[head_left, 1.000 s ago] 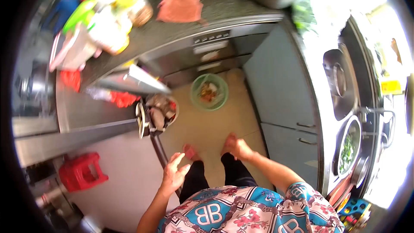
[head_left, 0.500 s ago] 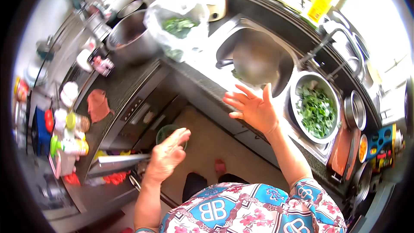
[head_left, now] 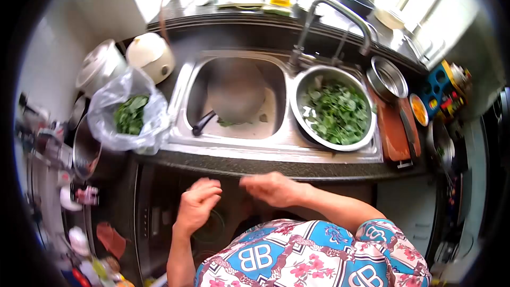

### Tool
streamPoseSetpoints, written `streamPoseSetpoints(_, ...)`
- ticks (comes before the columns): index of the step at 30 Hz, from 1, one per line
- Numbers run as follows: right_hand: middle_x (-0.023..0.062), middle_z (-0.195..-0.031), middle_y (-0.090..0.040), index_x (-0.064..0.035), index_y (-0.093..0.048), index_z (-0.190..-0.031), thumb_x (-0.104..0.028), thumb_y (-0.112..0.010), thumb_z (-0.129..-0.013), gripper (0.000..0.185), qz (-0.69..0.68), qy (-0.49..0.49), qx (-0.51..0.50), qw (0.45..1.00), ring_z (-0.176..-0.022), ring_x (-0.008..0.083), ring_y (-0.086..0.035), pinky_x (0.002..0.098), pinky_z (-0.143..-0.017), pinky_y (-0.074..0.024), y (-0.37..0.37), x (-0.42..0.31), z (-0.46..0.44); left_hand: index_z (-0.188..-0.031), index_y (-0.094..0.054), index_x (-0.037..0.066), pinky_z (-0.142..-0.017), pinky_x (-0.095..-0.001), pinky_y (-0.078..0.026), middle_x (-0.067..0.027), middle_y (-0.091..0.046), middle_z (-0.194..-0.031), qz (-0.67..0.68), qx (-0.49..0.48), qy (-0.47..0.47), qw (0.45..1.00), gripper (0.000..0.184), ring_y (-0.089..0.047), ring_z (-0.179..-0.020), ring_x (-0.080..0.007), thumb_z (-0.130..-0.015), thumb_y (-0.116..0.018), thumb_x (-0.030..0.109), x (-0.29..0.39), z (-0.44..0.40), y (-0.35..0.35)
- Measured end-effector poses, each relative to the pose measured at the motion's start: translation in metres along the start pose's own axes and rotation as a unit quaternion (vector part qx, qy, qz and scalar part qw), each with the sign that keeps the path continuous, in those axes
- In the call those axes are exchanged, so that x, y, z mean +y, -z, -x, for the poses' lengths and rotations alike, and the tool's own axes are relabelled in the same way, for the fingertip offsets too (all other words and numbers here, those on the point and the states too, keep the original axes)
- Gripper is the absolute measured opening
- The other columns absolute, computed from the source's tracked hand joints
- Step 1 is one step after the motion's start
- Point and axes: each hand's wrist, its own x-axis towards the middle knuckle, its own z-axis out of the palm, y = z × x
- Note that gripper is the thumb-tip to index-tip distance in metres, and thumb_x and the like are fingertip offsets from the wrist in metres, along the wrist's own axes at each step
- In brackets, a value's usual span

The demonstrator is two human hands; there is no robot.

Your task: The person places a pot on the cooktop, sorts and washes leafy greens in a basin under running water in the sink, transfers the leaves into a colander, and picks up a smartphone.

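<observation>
My left hand is in front of the counter edge, its fingers loosely bent and nothing in it. Across from it, my right hand is somewhat smeared by motion, its fingers half curled, and no object shows in it. Neither hand touches anything. Beyond them is the steel sink, holding a round pan with a dark handle; steam or haze blurs the pan. To the right of the basin stands a metal bowl full of leafy greens. On the left, a clear plastic bag contains more greens.
A faucet arches behind the sink. At right are a cutting board, a knife, a steel pot and a small orange-filled bowl. A cream-coloured appliance and a large pot stand left. A cloth lies lower left.
The view has turned toward the sink, which now faces me squarely. My right hand has come down and left, away from the sink, closer to my left hand, and its spread fingers have curled.
</observation>
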Motion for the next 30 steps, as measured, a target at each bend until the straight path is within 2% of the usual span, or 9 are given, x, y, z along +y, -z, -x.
streamPoseSetpoints(2,0.0170,-0.082,-0.059,-0.0047,-0.055,-0.111,-0.008,-0.056,-0.080,0.031,0.102,-0.010,0.126,0.987,-0.075,0.0373,-0.057,0.0423,-0.066,-0.0471,0.023,0.000,-0.002,-0.094,-0.063,0.000,-0.076,-0.0305,-0.048,-0.0110,-0.065,-0.089,0.393,0.065,0.335,0.854,0.014,-0.062,-0.089,-0.0187,-0.086,-0.054,0.006,-0.001,-0.002,0.012)
streamPoseSetpoints(4,0.0156,-0.071,-0.058,-0.0035,-0.058,-0.101,-0.007,-0.054,-0.081,0.021,0.175,0.011,0.219,0.960,-0.065,0.0330,-0.058,0.0388,-0.061,-0.0473,0.030,0.022,0.005,-0.086,-0.064,-0.001,-0.068,-0.0240,-0.048,-0.0096,-0.066,-0.083,0.148,0.131,0.222,0.955,0.016,-0.061,-0.073,-0.0125,-0.088,-0.049,0.005,-0.042,-0.019,0.016)
streamPoseSetpoints(8,0.0086,-0.059,-0.052,-0.0013,-0.054,-0.081,-0.007,-0.049,-0.086,0.009,0.028,-0.239,0.168,0.956,-0.050,0.0186,-0.050,0.0314,-0.047,-0.0411,0.052,0.023,0.035,-0.074,-0.061,-0.002,-0.067,-0.0235,-0.046,-0.0085,-0.065,-0.076,0.245,0.171,0.233,0.925,0.019,-0.058,-0.068,-0.0106,-0.088,-0.052,0.008,-0.067,-0.058,0.010)
streamPoseSetpoints(12,-0.0001,-0.053,-0.045,-0.0013,-0.054,-0.074,-0.006,-0.047,-0.090,0.017,-0.086,-0.291,0.259,0.917,-0.045,0.0072,-0.041,0.0237,-0.042,-0.0336,0.086,0.040,0.055,-0.074,-0.065,-0.002,-0.053,-0.0242,-0.037,-0.0008,-0.054,-0.058,0.032,0.146,0.260,0.954,0.024,-0.042,-0.055,-0.0060,-0.082,-0.065,0.020,-0.085,-0.117,0.004)
streamPoseSetpoints(15,-0.0035,-0.052,-0.042,-0.0014,-0.053,-0.069,-0.009,-0.055,-0.087,0.020,-0.157,-0.309,0.288,0.893,-0.046,0.0042,-0.036,0.0220,-0.041,-0.0293,0.108,0.059,0.063,-0.093,-0.063,0.001,-0.078,-0.0375,-0.044,-0.0129,-0.062,-0.091,-0.180,0.130,0.182,0.958,0.039,-0.057,-0.088,-0.0298,-0.069,-0.071,0.031,-0.121,-0.159,0.003)
streamPoseSetpoints(19,-0.0016,-0.053,-0.049,-0.0018,-0.055,-0.070,-0.015,-0.061,-0.084,0.020,-0.154,-0.303,0.290,0.895,-0.045,0.0044,-0.040,0.0204,-0.040,-0.0320,0.141,0.078,0.068,-0.119,-0.048,-0.010,-0.095,-0.0375,-0.039,-0.0294,-0.048,-0.121,-0.217,-0.061,0.361,0.905,0.076,-0.048,-0.115,-0.0362,-0.066,-0.071,0.041,-0.160,-0.204,0.008)
streamPoseSetpoints(23,0.0085,-0.075,-0.059,0.0008,-0.055,-0.100,-0.017,-0.058,-0.086,0.023,-0.246,-0.266,0.318,0.876,-0.054,0.0094,-0.053,0.0199,-0.047,-0.0429,0.161,0.092,0.063,-0.119,-0.045,-0.014,-0.095,-0.0343,-0.040,-0.0303,-0.050,-0.118,-0.078,-0.133,0.447,0.881,0.082,-0.052,-0.111,-0.0327,-0.059,-0.078,0.031,-0.209,-0.218,-0.004)
streamPoseSetpoints(27,0.0098,-0.079,-0.060,0.0008,-0.054,-0.105,-0.019,-0.058,-0.087,0.027,-0.268,-0.282,0.330,0.860,-0.058,0.0107,-0.056,0.0201,-0.048,-0.0448,0.170,0.112,0.069,-0.088,-0.060,-0.006,-0.049,-0.0334,-0.050,-0.0113,-0.058,-0.066,0.058,-0.210,0.512,0.831,0.040,-0.058,-0.056,-0.0191,-0.064,-0.078,0.021,-0.221,-0.233,-0.013)
streamPoseSetpoints(30,0.0097,-0.079,-0.061,0.0031,-0.054,-0.104,-0.020,-0.060,-0.086,0.030,-0.281,-0.309,0.360,0.834,-0.058,0.0103,-0.055,0.0198,-0.049,-0.0436,0.170,0.116,0.068,-0.089,-0.055,-0.007,-0.039,-0.0292,-0.048,-0.0146,-0.059,-0.064,0.143,-0.299,0.561,0.759,0.036,-0.060,-0.049,-0.0191,-0.071,-0.074,0.018,-0.216,-0.251,-0.011)
